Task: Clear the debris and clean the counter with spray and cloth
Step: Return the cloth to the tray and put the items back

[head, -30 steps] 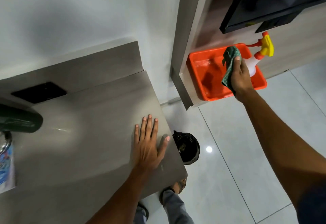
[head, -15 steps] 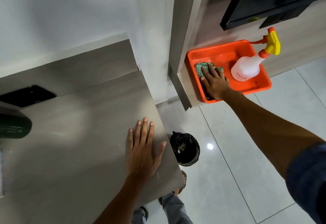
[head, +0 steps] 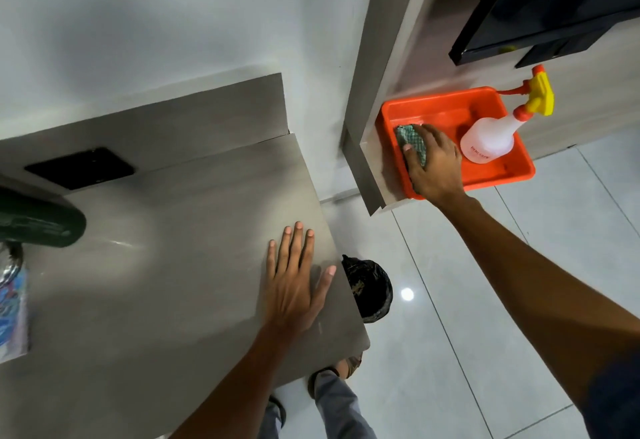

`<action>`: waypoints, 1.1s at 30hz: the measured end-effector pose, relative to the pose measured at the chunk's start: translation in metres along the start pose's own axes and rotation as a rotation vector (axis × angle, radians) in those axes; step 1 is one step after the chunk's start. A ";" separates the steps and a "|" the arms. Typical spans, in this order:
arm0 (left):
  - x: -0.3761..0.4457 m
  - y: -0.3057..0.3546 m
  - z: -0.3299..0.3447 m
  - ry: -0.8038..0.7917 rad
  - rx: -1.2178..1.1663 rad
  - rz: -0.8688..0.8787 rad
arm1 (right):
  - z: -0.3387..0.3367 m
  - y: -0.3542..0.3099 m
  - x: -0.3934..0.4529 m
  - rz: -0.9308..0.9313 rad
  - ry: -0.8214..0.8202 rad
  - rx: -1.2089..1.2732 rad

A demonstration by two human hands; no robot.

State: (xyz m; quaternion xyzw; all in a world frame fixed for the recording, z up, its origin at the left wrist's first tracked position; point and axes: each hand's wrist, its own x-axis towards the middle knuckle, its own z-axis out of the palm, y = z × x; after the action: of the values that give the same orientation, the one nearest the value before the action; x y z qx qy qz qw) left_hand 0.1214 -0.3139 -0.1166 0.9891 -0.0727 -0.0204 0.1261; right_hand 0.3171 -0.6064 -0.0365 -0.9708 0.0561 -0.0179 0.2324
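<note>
My right hand lies on a green checked cloth at the left end of an orange tray, fingers over the cloth and thumb on its near edge. A white spray bottle with a yellow and red trigger lies in the tray's right half, apart from my hand. My left hand rests flat, fingers straight, on the grey counter near its right edge.
A bin lined with a black bag stands on the floor just past the counter's right edge. A dark green bottle and a blue printed packet sit at the counter's left. The tray rests on a low shelf under a black appliance.
My right hand lowered the cloth from above the tray onto its left floor and stays on it. The left hand has stayed flat on the counter.
</note>
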 end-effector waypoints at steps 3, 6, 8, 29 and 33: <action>-0.008 -0.001 -0.004 0.022 -0.089 -0.021 | -0.008 -0.036 -0.013 -0.049 0.136 0.096; -0.023 -0.009 -0.008 0.063 -0.137 -0.050 | -0.007 -0.081 -0.027 -0.142 0.109 0.158; -0.033 -0.022 -0.013 0.077 -0.157 -0.071 | -0.001 -0.110 -0.035 -0.204 0.063 0.174; -0.145 -0.240 -0.079 0.058 -0.059 -0.465 | 0.155 -0.447 -0.156 -0.407 -0.532 0.573; -0.165 -0.274 -0.076 0.055 -0.041 -0.522 | 0.183 -0.479 -0.162 -0.357 -0.597 0.619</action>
State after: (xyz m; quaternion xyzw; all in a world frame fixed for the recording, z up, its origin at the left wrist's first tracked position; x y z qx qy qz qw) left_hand 0.0006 -0.0086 -0.1083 0.9719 0.1888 -0.0265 0.1383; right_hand 0.2160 -0.0805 0.0161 -0.8130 -0.1891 0.2068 0.5104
